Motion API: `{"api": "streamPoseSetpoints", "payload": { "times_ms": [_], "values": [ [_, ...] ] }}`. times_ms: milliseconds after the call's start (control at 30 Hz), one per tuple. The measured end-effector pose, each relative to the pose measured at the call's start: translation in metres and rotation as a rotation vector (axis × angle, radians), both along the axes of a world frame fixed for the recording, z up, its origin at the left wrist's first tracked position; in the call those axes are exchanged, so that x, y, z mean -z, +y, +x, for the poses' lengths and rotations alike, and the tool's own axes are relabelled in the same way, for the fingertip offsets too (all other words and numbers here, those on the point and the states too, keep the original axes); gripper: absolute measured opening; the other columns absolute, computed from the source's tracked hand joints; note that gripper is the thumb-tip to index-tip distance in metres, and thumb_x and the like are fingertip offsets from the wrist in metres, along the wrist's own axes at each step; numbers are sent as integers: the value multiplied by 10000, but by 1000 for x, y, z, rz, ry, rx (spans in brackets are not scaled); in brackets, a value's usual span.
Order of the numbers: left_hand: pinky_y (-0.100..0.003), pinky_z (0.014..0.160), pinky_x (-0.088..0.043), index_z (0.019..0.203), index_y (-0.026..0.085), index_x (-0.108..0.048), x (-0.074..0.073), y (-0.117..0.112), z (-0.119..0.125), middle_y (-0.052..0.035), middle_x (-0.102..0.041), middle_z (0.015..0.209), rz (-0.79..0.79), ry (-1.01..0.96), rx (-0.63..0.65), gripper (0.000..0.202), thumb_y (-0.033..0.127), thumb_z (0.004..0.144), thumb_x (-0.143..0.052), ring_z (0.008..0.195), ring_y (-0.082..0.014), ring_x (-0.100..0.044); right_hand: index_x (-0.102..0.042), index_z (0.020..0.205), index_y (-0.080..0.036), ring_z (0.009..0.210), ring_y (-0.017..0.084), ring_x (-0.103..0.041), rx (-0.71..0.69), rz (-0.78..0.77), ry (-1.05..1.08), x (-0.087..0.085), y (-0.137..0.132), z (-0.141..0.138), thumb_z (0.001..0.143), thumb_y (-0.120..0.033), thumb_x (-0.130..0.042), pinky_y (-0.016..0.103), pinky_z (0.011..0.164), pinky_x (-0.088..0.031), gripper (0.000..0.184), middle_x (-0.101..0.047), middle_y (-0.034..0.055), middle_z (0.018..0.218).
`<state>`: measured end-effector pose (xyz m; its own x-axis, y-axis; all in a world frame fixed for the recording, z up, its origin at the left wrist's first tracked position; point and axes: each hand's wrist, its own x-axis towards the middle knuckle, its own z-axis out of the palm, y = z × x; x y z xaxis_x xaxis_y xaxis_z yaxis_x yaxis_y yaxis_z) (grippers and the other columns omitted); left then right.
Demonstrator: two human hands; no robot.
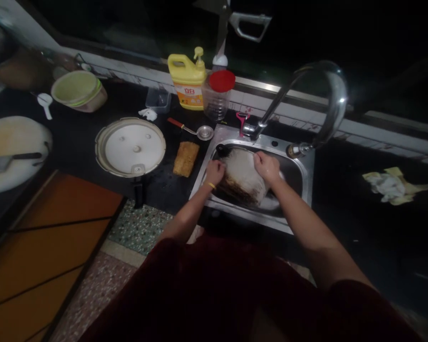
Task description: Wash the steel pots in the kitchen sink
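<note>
A large pale metal pot (243, 173) is tilted on its side in the steel sink (308, 185), its lower side streaked brown and black. A short black handle (221, 150) shows at its upper left. My left hand (215, 172), with a yellow band at the wrist, is closed on the pot's left edge. On the opposite edge my right hand (267, 166) is also closed, fingers curled over the far side and partly hidden. Left of the sink lie a brown sponge-like block (186, 159) and a ladle (204, 133) with a red handle.
The curved tap (337, 102) arches over the sink's right side. A pressure cooker lid (135, 147) lies upside down on the counter. Behind stand a yellow detergent jug (189, 85) and a red-lidded jar (219, 95). A cleaver (7, 162) rests on the round board (17, 130); crumpled wrapping (392, 186) lies right.
</note>
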<state>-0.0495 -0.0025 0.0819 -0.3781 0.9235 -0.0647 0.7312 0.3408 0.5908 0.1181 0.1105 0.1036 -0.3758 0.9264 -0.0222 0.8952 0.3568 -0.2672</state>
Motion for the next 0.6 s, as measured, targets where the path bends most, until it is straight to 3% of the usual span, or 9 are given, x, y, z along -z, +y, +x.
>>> {"api": "streamPoseSetpoints", "payload": {
  "times_ms": [67,133,200,267,333,400,433,567,600],
  "values": [
    [-384,891,-395,831,163,-608,-7,5,13,-101,-592,901,-11,58,97,133,181,881,-486,957,-230,-532,-686,1050,-230,766,208,-610,-47,-56,16,0,1,14,978,-407,-335,273,625,-272,400,-729,69,899],
    [-388,903,-384,853,176,-620,-15,5,42,-104,-597,970,72,140,323,128,239,882,-511,987,-234,-524,-676,1037,-226,781,213,-615,-59,-84,39,1,1,25,988,-390,-313,276,629,-275,401,-730,72,907],
    [-396,895,-383,885,189,-631,-21,3,64,-103,-599,1021,104,219,454,164,286,896,-499,995,-242,-522,-671,1024,-218,789,217,-618,-60,-92,68,5,0,31,993,-377,-304,278,631,-278,401,-729,81,913],
    [-400,884,-385,908,188,-638,-23,6,62,-109,-603,1031,59,268,371,183,274,908,-477,999,-252,-526,-667,1022,-213,785,219,-619,-50,-92,98,9,-2,32,995,-379,-302,282,625,-275,402,-730,88,914],
    [-397,891,-386,904,178,-639,-23,11,41,-113,-610,1011,-20,278,178,179,222,904,-465,1013,-259,-532,-660,1036,-208,775,220,-621,-12,-66,125,14,-5,31,1000,-388,-290,286,619,-267,413,-731,93,920],
    [-387,900,-387,910,168,-638,-23,13,25,-114,-616,980,-78,284,72,206,182,909,-432,1008,-253,-540,-655,1039,-201,763,222,-622,31,-36,139,19,-7,28,1003,-396,-279,290,615,-260,425,-732,98,916],
    [-384,901,-387,908,170,-639,-23,11,24,-112,-615,978,-75,301,80,206,182,907,-433,1007,-252,-539,-654,1034,-197,759,222,-622,45,-22,145,21,-8,28,1004,-399,-279,291,616,-259,427,-732,100,912],
    [-390,860,-395,888,213,-643,-16,1,49,-96,-596,1013,4,341,394,180,307,895,-490,976,-257,-532,-658,1003,-181,746,210,-620,37,-7,178,24,-9,26,1002,-403,-296,288,620,-268,425,-733,103,892],
    [-393,860,-393,880,217,-639,-15,1,51,-95,-591,1008,22,333,414,183,323,895,-491,973,-257,-530,-659,1003,-178,744,207,-620,34,-8,186,24,-9,26,1002,-401,-297,286,621,-271,425,-733,103,894]
  ]
}}
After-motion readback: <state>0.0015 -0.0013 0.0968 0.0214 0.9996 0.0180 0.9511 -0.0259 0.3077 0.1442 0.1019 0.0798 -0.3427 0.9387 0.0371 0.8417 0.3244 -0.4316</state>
